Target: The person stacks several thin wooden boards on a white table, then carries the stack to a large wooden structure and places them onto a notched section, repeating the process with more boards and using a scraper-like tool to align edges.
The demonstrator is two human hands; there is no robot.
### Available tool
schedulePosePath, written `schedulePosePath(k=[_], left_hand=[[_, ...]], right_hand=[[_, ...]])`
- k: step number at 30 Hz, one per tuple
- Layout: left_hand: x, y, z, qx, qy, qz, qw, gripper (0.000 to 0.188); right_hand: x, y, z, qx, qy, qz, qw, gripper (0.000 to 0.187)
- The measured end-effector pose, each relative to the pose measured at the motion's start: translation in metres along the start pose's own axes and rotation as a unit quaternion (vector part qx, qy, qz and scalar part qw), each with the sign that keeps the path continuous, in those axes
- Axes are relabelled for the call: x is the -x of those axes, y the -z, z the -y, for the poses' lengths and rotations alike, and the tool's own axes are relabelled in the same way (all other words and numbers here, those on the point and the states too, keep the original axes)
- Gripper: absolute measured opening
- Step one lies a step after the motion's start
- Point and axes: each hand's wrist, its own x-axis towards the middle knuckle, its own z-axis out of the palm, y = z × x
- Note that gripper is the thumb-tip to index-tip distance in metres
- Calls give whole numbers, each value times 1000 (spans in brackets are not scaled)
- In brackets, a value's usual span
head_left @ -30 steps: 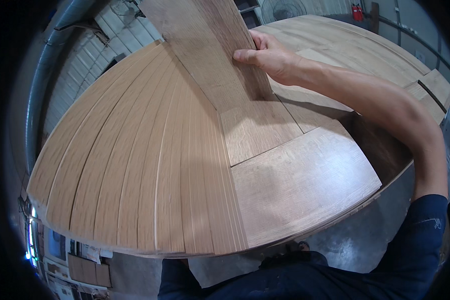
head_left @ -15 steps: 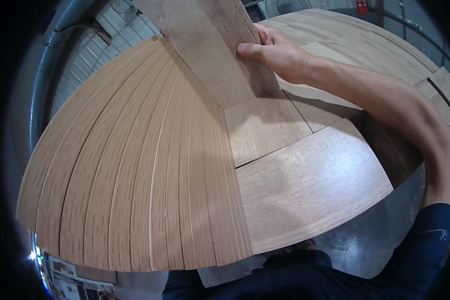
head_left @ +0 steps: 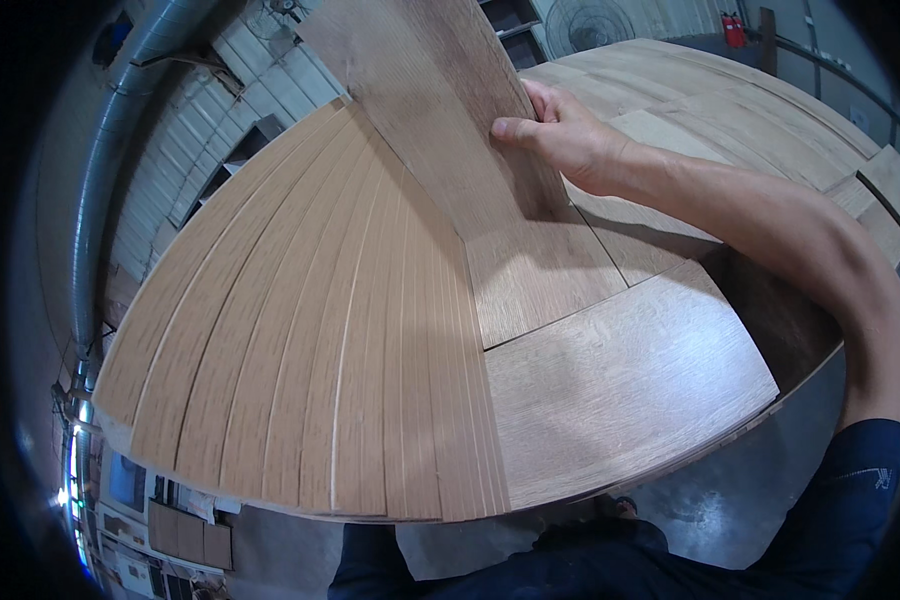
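My right hand [head_left: 580, 135] is closed round the right edge of a wood-grain board [head_left: 440, 90] that stands up from the pile, its thumb on the near face. At its lower end the board meets flat boards of the same brown wood grain. To the left, a row of several boards packed face to face [head_left: 300, 330] shows its long narrow edges, spreading like a fan in the wide picture. My left hand is out of sight; only a dark left sleeve [head_left: 375, 555] shows, running up behind the near ends of that row. A wide flat board [head_left: 620, 390] lies just right of the row.
More wood-grain boards [head_left: 770, 125] cover the surface at the far right. A silver duct [head_left: 105, 170] runs down the left side. Behind stand a large round fan [head_left: 590, 25] and red fire extinguishers [head_left: 734, 30]. Grey floor [head_left: 690, 500] shows below the near edge.
The view has shifted a little, so the boards sit lower and the row's left side lies further right. My right hand keeps its hold on the upright board.
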Motion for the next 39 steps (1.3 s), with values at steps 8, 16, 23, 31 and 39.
schedulePosePath(k=[8,16,23,31,39], left_hand=[[-2,-5,-3,3,-7,4,1000,87],[-5,-8,-5,4,-11,5,1000,86],[-7,-12,-6,9,-17,12,1000,85],[-12,-16,1,18,-23,21,999,84],[-35,-21,-2,30,-62,47,997,83]], right_hand=[[-10,11,-7,-9,-2,59,998,38],[-12,10,-6,-49,6,61,997,35],[-8,9,1,-43,-6,55,998,38],[-9,11,-3,-44,-5,50,998,37],[-9,14,-2,-56,-13,59,997,37]])
